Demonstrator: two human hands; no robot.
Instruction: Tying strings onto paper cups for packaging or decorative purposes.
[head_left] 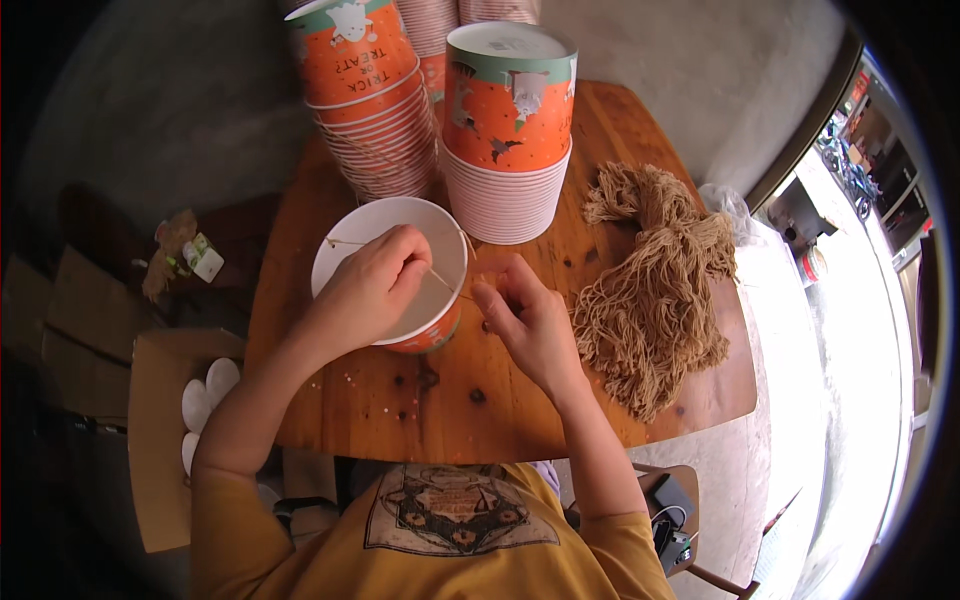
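Observation:
An orange and white paper bucket [432,335] stands upright near the middle of the wooden table, its open mouth facing up. Over that mouth, my left hand [370,285] is closed with its fingertips pinching a thin tan cord [441,280]. The cord runs toward the bucket's right side, where my right hand [528,318] pinches it between thumb and bent forefinger, just outside the wall. Another bit of cord shows at the rim's left side. My left hand hides part of the bucket's inside.
Tall stacks of upside-down buckets [508,110] rise behind, with a leaning stack [365,110] at their left. A heap of tan cords [665,290] lies on the table's [480,420] right. A cardboard box [160,440] with white round pieces stands at lower left.

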